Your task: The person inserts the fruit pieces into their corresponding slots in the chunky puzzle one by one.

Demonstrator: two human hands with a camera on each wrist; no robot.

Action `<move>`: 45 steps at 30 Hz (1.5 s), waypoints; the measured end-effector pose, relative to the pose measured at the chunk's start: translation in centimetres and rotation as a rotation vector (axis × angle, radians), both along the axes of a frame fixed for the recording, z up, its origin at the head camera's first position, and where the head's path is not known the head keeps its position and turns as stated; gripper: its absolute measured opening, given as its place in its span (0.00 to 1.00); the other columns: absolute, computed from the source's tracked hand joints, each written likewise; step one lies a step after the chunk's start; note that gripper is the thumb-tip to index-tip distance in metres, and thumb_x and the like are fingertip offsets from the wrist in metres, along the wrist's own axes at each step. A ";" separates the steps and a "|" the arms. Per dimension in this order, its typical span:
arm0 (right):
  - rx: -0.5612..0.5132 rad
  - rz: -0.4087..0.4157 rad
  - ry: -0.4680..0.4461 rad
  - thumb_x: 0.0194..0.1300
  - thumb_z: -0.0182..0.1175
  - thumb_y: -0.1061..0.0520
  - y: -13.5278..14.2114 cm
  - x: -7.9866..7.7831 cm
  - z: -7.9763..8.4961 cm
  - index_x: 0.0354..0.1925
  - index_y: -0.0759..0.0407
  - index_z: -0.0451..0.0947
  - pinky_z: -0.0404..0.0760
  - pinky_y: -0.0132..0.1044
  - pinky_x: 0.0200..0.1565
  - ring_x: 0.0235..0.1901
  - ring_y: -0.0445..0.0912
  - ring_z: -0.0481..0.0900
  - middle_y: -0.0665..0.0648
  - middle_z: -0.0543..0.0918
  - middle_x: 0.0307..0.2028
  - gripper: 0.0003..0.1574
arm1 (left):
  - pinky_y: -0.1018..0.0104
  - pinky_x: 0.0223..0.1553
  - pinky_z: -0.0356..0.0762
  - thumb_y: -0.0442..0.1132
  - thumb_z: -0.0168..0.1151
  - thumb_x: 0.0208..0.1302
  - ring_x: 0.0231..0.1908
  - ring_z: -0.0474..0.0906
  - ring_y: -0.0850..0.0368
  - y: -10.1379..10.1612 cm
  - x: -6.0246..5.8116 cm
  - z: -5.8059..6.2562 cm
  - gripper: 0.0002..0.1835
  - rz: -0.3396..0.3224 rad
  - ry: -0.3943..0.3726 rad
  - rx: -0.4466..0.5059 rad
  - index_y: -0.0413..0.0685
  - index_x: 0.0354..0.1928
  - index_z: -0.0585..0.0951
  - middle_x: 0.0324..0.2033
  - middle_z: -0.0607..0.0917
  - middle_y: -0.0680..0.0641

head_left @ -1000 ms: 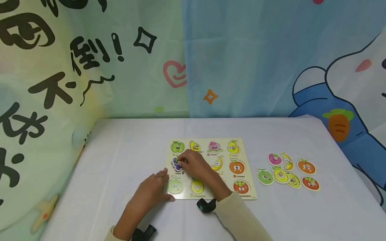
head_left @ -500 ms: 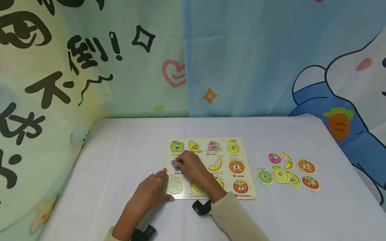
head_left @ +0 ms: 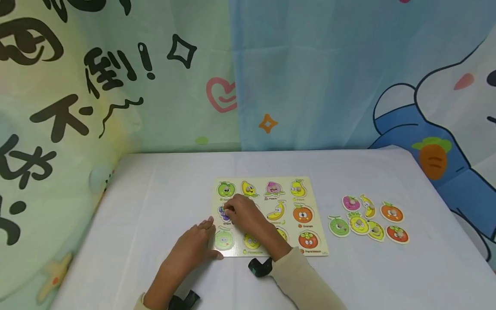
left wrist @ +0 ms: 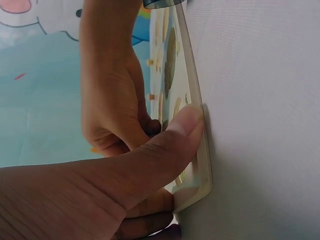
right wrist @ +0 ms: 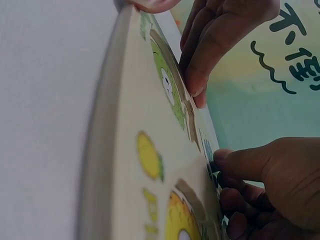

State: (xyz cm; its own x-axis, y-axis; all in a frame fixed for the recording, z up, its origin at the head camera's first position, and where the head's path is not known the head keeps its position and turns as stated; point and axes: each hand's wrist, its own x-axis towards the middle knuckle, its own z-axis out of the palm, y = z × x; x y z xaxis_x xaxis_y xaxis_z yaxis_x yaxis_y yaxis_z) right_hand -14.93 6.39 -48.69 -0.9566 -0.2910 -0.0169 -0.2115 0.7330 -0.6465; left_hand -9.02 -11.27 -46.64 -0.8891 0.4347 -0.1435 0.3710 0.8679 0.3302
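A cream fruit puzzle board (head_left: 287,184) lies on the white table, printed with several fruits. My right hand (head_left: 248,215) pinches the grape piece (head_left: 222,212) over its place at the board's left side; the fingers cover most of that piece. In the right wrist view, the thumb and fingertips of the right hand (right wrist: 280,185) meet low over the board. My left hand (head_left: 191,243) holds the board's near left corner, thumb at the front edge and fingers along the left edge. The left wrist view shows that thumb (left wrist: 172,137) pressed on the board's rim (left wrist: 192,75).
Right of the board lie several loose fruit pieces: a green one (head_left: 339,226), a pink one (head_left: 351,203), a banana (head_left: 367,206), a pineapple (head_left: 358,224), a yellow one (head_left: 376,231) and two orange-red ones (head_left: 392,212). A printed curtain (head_left: 302,77) hangs behind the table.
My right hand has shifted slightly left and down at the grape spot, then stayed nearly still. The left hand keeps its place on the board's corner.
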 end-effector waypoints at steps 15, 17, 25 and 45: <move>-0.193 -0.067 0.158 0.68 0.61 0.60 3.1 -0.9 0.5 0.63 0.57 0.74 0.73 0.30 0.27 0.27 0.39 0.71 0.45 0.78 0.35 0.26 | 0.52 0.59 0.73 0.49 0.81 0.39 0.60 0.73 0.41 0.3 0.1 0.0 0.43 -0.012 0.026 -0.014 0.34 0.58 0.77 0.63 0.73 0.38; -0.214 -0.100 0.185 0.67 0.61 0.60 3.8 -0.9 0.8 0.62 0.57 0.75 0.74 0.31 0.29 0.28 0.40 0.71 0.47 0.78 0.36 0.25 | 0.51 0.59 0.72 0.49 0.81 0.39 0.60 0.73 0.41 0.3 0.1 0.1 0.43 -0.013 0.035 -0.008 0.34 0.58 0.77 0.63 0.73 0.38; -0.257 -0.155 0.285 0.68 0.60 0.63 7.0 -1.5 1.1 0.60 0.61 0.76 0.73 0.35 0.29 0.27 0.43 0.71 0.52 0.81 0.37 0.23 | 0.53 0.60 0.71 0.48 0.81 0.40 0.61 0.72 0.42 0.3 0.1 0.1 0.43 0.012 0.042 -0.029 0.36 0.59 0.77 0.64 0.72 0.41; -0.211 -0.243 0.320 0.68 0.60 0.64 14.5 0.5 0.9 0.50 0.65 0.82 0.73 0.36 0.30 0.29 0.45 0.72 0.57 0.82 0.38 0.13 | 0.49 0.62 0.68 0.47 0.81 0.40 0.62 0.70 0.43 0.3 0.2 0.1 0.42 0.010 0.011 -0.026 0.35 0.58 0.77 0.64 0.73 0.40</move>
